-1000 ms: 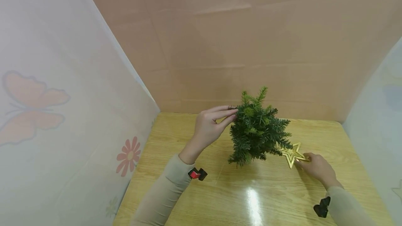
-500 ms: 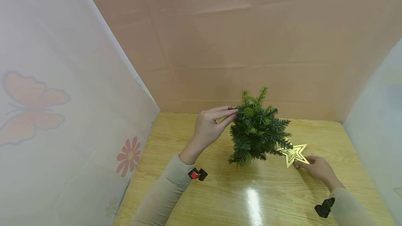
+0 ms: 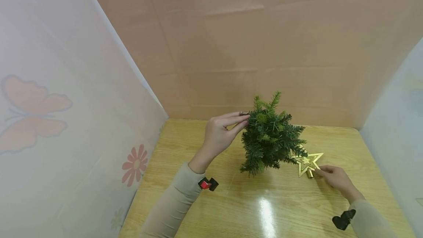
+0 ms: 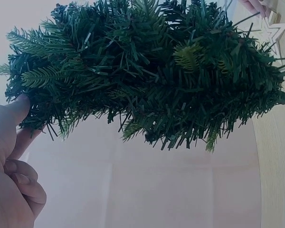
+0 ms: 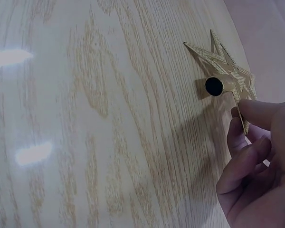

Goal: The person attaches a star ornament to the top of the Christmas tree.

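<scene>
A small artificial Christmas tree [image 3: 271, 135] with dark green needles and lighter tips stands on the table. My left hand [image 3: 222, 132] pinches a twig on its upper left between thumb and fingers; the left wrist view shows the thumb and a finger at the tree's narrow end [image 4: 42, 95]. To the right of the tree, my right hand [image 3: 337, 180] pinches one point of a gold star tree topper [image 3: 305, 162]. In the right wrist view the topper's hollow round socket [image 5: 214, 86] shows its dark opening. Branches partly cover the star's left side in the head view.
The light wood table [image 3: 231, 201] carries a bright reflection near its front. A brown sheet [image 3: 231, 47] hangs behind it. On the left is a white wall covering [image 3: 99, 120] with butterfly and flower prints; another pale one [image 3: 393, 120] is on the right.
The right hand has shifted slightly right and toward the front. The star in it has turned, so its socket now shows at the bottom. Left hand and tree look unmoved.
</scene>
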A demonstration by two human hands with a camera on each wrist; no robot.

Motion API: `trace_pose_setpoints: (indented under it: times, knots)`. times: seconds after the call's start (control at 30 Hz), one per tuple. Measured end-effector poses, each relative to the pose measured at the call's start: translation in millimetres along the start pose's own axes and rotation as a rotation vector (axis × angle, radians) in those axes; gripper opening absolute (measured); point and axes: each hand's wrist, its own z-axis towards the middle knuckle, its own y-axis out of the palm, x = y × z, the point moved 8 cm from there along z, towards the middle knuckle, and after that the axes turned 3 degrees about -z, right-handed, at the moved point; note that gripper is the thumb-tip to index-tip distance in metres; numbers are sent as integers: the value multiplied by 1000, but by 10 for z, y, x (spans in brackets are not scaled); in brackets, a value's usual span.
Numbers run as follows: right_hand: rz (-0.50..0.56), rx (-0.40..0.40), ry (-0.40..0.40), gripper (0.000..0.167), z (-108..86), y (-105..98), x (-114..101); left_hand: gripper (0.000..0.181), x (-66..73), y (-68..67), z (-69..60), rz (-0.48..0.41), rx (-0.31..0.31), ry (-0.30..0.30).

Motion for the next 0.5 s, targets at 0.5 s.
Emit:
trace_pose_setpoints:
  times: [0.5]
  knots:
    - [20,11,-22,67,-31,-13,29,21,-12,7,-7,-5,-3,-8]
